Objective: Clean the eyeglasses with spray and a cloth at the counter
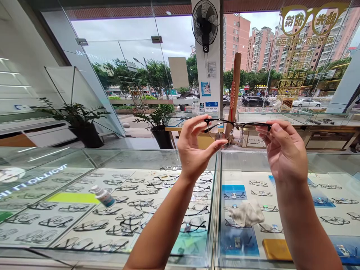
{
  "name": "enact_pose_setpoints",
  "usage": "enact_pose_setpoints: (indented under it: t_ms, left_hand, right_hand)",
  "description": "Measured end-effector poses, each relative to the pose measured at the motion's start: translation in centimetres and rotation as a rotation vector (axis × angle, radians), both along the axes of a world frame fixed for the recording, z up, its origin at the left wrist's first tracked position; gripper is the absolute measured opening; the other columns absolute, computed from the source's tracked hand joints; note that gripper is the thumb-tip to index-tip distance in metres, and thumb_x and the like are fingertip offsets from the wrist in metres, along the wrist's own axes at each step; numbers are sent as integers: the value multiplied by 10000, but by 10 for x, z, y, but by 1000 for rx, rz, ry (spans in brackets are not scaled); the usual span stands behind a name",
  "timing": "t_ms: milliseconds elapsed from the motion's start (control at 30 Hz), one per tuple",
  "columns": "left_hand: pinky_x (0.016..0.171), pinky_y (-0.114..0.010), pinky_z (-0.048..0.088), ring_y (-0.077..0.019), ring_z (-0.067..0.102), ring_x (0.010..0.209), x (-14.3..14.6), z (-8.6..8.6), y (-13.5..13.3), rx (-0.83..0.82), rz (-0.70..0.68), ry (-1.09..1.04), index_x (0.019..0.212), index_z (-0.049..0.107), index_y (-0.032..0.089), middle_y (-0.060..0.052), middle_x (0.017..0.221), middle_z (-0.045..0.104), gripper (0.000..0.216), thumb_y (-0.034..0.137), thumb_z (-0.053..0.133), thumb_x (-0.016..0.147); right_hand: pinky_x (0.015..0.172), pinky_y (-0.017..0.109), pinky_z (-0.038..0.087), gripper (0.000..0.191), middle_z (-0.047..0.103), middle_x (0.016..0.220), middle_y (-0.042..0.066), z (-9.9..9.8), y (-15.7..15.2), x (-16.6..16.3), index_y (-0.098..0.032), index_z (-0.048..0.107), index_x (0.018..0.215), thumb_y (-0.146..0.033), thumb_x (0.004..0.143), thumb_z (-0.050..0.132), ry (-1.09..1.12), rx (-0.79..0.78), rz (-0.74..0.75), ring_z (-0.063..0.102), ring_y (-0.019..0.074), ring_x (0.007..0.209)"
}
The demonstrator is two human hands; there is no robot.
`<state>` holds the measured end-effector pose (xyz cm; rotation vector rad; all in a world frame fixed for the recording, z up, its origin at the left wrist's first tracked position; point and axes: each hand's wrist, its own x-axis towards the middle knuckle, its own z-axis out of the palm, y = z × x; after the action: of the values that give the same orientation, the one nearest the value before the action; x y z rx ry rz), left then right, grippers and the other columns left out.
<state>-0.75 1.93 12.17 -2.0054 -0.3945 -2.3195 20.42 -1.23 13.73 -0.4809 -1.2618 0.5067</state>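
Observation:
A pair of eyeglasses (250, 124) with a dark upper rim and clear lenses is held up level in front of me, above the display cases. My left hand (194, 148) grips its left end, fingertips at the corner of the frame and thumb stretched below the left lens. At the opposite end, my right hand (289, 150) pinches the right corner between thumb and fingers. Below my right hand, a crumpled pale cloth (246, 213) lies on the glass top. A small white bottle with a blue label (104, 195) stands on the glass to the left of my left forearm.
Glass display cases (215, 210) span the foreground, with several rows of eyeglasses inside. A yellow-orange case (277, 249) lies near the front right. Beyond are potted plants (160, 127), a wall fan (205, 24), a wooden post (236, 75) and large windows facing a street.

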Motion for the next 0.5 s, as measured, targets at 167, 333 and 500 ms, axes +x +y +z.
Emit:
enact_pose_setpoints:
  t_ms: [167,333,500]
  left_hand:
    - [1008,-362,623,-225,698,1166,-3,0,2,-43,-97,12,1332,617,332,-59,1249,652,673,546,891,756]
    - [968,-324,636,-229,692,1206,-7,-1,1,-81,-101,-1,1321,617,329,-57,1230,660,668,548,894,755]
    - [983,-333,631,-240,681,1244,-8,-2,1,-90,-97,-10,1321,613,329,-57,1251,662,659,547,890,763]
  right_hand:
    - [842,345,627,208,759,965,-12,0,0,-3,-289,726,944,-479,872,765,28,-21,17,747,166,880]
    - [789,358,631,218,762,918,1,0,2,-5,-299,735,861,-492,801,817,76,-65,27,721,170,801]
    - [807,312,623,217,742,898,-19,-1,3,-4,-281,724,908,-488,859,769,4,-36,48,710,144,805]
